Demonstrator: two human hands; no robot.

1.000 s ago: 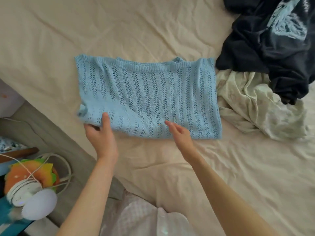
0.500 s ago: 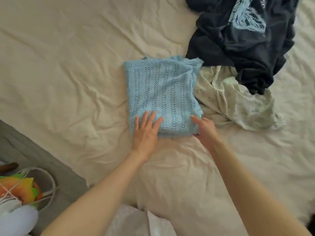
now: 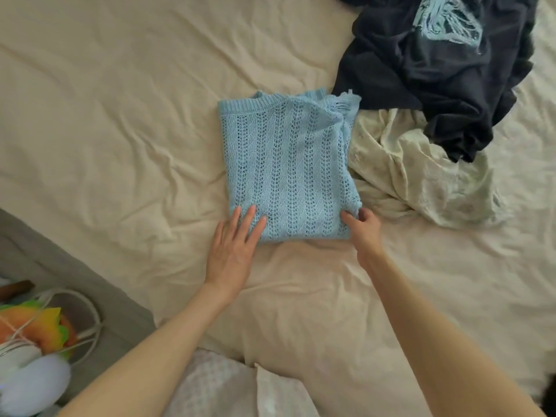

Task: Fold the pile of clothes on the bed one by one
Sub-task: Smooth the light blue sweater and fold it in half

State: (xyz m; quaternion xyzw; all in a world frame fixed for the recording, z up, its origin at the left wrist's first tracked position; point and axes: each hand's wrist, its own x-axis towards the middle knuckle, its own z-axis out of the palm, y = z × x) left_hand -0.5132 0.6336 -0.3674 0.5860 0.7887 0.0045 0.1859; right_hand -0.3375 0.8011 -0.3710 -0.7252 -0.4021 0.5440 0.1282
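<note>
Knit [image 3: 288,167] folded: my left hand [image 3: 231,251] presses it flat, fingers straight; right hand [image 3: 362,228] pinches its corner. Pile [image 3: 421,115] remains unfolded.

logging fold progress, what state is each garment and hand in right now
blue knit sweater: folded, flat on bed
dark garment: unfolded, crumpled
cream garment: unfolded, crumpled
left hand: fingers straight, resting on sweater corner
right hand: pinching sweater's near right corner
</note>
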